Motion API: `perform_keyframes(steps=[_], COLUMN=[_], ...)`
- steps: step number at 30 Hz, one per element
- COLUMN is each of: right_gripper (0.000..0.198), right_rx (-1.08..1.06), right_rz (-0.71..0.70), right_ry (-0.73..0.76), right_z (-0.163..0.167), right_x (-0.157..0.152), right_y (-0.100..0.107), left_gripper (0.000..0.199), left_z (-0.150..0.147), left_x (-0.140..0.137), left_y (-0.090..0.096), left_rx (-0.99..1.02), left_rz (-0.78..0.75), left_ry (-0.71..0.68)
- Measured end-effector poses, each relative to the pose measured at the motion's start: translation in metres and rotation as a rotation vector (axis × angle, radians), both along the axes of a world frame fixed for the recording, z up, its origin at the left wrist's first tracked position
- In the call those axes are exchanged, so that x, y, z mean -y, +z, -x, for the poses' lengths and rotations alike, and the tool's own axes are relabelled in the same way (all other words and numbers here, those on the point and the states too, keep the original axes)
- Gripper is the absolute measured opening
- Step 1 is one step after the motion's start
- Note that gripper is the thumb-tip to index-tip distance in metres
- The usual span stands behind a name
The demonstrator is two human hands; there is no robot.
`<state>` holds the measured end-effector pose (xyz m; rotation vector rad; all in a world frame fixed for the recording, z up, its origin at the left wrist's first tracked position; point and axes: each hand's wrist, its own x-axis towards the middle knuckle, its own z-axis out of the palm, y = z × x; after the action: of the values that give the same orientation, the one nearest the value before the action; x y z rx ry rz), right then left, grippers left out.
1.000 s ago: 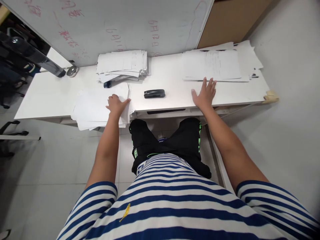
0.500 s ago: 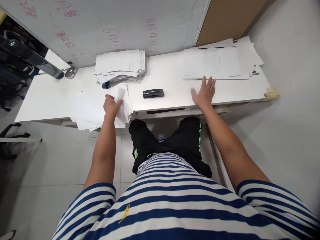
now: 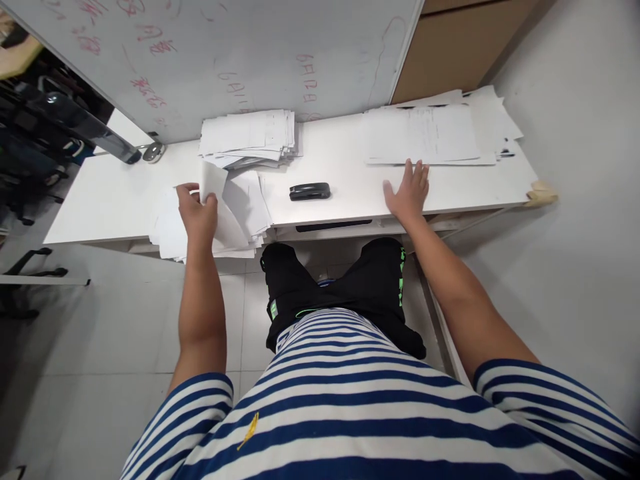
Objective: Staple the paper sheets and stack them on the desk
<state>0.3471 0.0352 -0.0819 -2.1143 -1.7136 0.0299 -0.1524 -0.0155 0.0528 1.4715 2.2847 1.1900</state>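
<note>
My left hand pinches the edge of a white paper sheet and holds it lifted and curled. Under it lies a loose pile of papers at the table's front left edge. My right hand rests flat with fingers spread, its fingertips at the front edge of another paper stack on the right. Between my hands lies a black stapler. A thicker stack of papers sits behind the left pile.
The white table runs against a whiteboard with red writing. At the left stand a clear bottle and a computer mouse. A brown board and a wall bound the right. Tape covers the right corner.
My left hand has moved left, lifting and peeling the sheet further over from the pile. My right hand has stayed in place. The view has tilted slightly.
</note>
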Motion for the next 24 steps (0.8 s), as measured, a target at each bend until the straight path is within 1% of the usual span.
perform_keyframes(steps=[3, 5, 6, 8, 11, 13, 15, 16, 17, 19, 21, 22, 24], right_gripper=[0.080, 0.082, 0.083, 0.088, 0.101, 0.111, 0.118, 0.118, 0.114, 0.095, 0.074, 0.068, 0.063], right_rx=[0.007, -0.072, -0.151, -0.382, -0.765, -0.942, -1.081, -1.142, -1.195, -1.268, -1.286, -1.274, -1.215], right_rz=[-0.009, -0.022, -0.030, -0.037, 0.001, 0.050, 0.124, 0.172, 0.221, 0.284, 0.262, 0.222, 0.133], right_ry=[0.030, 0.111, 0.181, 0.370, 0.627, 0.741, 0.815, 0.837, 0.846, 0.816, 0.733, 0.678, 0.566], right_z=[0.008, 0.024, 0.035, 0.063, 0.103, 0.121, 0.128, 0.129, 0.127, 0.121, 0.111, 0.106, 0.093], right_x=[0.009, 0.022, 0.031, 0.049, 0.069, 0.072, 0.070, 0.068, 0.067, 0.066, 0.066, 0.066, 0.066], right_y=[0.009, 0.018, 0.024, 0.035, 0.058, 0.075, 0.092, 0.098, 0.103, 0.107, 0.105, 0.103, 0.097], left_gripper=[0.038, 0.042, 0.045, 0.051, 0.051, 0.049, 0.050, 0.050, 0.049, 0.044, 0.038, 0.040, 0.056], left_z=[-0.014, -0.021, -0.024, -0.027, -0.034, -0.041, -0.050, -0.055, -0.059, -0.067, -0.073, -0.074, -0.075], left_x=[0.018, 0.029, 0.035, 0.046, 0.059, 0.063, 0.064, 0.064, 0.064, 0.063, 0.060, 0.058, 0.053], left_y=[0.029, 0.047, 0.056, 0.071, 0.083, 0.081, 0.073, 0.067, 0.060, 0.045, 0.031, 0.024, 0.011], left_rx=[0.120, 0.244, 0.305, 0.402, 0.507, 0.563, 0.632, 0.677, 0.727, 0.832, 0.938, 0.984, 1.042], left_rz=[-0.195, -0.304, -0.345, -0.412, -0.501, -0.514, -0.474, -0.439, -0.403, -0.334, -0.278, -0.259, -0.225], left_ry=[-0.068, -0.123, -0.157, -0.244, -0.378, -0.420, -0.434, -0.444, -0.460, -0.493, -0.518, -0.538, -0.616])
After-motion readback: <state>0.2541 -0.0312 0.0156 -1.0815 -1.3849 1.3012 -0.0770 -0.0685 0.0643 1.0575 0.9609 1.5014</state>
